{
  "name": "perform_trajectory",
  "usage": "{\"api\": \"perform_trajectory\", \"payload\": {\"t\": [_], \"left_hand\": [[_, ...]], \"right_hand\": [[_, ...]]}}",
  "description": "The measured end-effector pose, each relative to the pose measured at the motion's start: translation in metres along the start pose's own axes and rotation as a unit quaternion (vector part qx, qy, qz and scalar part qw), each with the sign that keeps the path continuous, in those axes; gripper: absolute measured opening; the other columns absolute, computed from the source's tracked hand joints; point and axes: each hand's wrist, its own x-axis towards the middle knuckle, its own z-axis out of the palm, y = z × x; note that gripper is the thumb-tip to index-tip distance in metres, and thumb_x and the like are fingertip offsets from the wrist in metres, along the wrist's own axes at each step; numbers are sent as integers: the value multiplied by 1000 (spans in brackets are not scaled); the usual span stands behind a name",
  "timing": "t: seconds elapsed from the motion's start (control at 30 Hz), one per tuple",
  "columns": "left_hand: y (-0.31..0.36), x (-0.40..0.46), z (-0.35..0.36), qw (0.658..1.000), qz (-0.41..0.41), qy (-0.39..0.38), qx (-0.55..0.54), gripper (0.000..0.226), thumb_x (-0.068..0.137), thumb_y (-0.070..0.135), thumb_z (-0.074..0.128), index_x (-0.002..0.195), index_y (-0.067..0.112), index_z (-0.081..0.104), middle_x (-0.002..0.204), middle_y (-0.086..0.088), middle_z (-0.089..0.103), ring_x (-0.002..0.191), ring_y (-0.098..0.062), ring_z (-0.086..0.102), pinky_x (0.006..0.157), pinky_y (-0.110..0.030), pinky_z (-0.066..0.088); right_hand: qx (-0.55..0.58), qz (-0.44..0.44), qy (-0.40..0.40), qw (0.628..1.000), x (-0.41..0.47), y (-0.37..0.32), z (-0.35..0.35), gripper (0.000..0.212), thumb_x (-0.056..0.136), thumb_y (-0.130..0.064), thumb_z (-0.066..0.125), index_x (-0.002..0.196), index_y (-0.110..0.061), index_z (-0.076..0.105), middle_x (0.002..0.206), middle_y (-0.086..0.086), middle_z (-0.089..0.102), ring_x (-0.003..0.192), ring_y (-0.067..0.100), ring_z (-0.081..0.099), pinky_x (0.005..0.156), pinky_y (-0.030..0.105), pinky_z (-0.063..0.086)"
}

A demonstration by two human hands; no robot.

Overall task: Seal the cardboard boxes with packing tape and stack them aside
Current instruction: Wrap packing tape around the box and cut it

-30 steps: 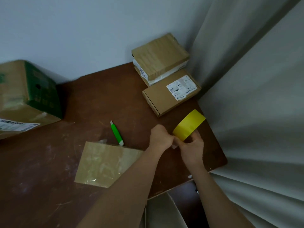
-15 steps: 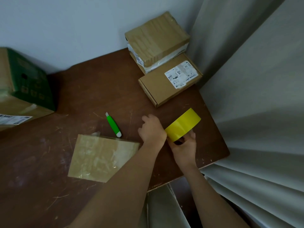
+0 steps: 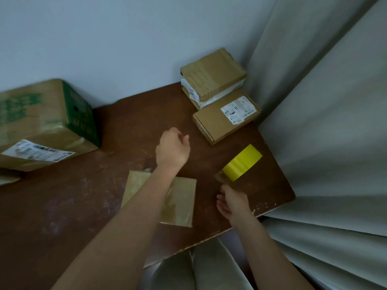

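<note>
A yellow tape roll (image 3: pixel 241 163) stands on edge on the brown table (image 3: pixel 104 195), with a short loose end (image 3: pixel 219 177) sticking out at its lower left. My right hand (image 3: pixel 232 204) hangs just below the roll, fingers relaxed, holding nothing. My left hand (image 3: pixel 172 149) is further back at the table's middle, fingers curled; whatever is under it is hidden. A flat tape-covered cardboard package (image 3: pixel 180 201) lies under my left forearm. At the back right, a taped box (image 3: pixel 213 76) sits on another, with a labelled flat box (image 3: pixel 226 120) in front.
A large brown and green carton (image 3: pixel 41 122) with a shipping label stands at the left against the wall. Grey curtains (image 3: pixel 324 122) hang close along the table's right edge. The table's front edge runs diagonally near my forearms.
My right hand let go of the tape roll and drew back toward me. My left hand left the roll and moved back over the spot where the green cutter lay; the cutter is hidden now.
</note>
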Motion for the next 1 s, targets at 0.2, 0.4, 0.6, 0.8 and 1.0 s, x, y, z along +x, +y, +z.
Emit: {"api": "perform_trajectory", "payload": {"t": [0.2,0.4,0.6,0.8,1.0], "left_hand": [[-87,-20,-56,963,-251,-26,89,65,101,55,31,137,4,47,144,-21,39,129,-41,42,107,-47,34],[-116,-34,-79,937,-307,-87,-142,72,103,54,23,146,-1,38,151,-18,39,137,-35,39,109,-42,34],[-139,-46,-101,891,-271,69,-356,53,99,59,37,119,14,55,115,0,56,98,-17,53,89,-36,38],[-167,-59,-94,874,-286,71,-387,27,101,42,47,93,17,56,104,-6,62,93,-22,59,93,-47,48],[-178,-60,-96,938,-182,108,-274,29,96,8,53,123,16,50,116,-3,56,104,-19,55,89,-31,42]], "right_hand": [[-78,39,-57,995,-35,8,46,48,101,-47,47,133,-13,55,119,9,59,103,28,53,86,46,42],[-104,-2,-78,992,-64,2,81,48,104,-45,42,140,-15,46,109,8,52,100,29,51,87,51,44],[-72,-138,-99,983,-84,4,107,36,100,-55,45,118,-25,52,106,0,59,93,20,58,79,44,51],[-144,-321,-104,930,-84,22,113,43,99,-39,58,139,-27,48,123,-6,55,93,2,55,66,20,46],[-222,-358,-66,905,-80,19,108,50,95,-20,62,141,-26,45,143,-1,40,117,15,48,84,17,44]]}}
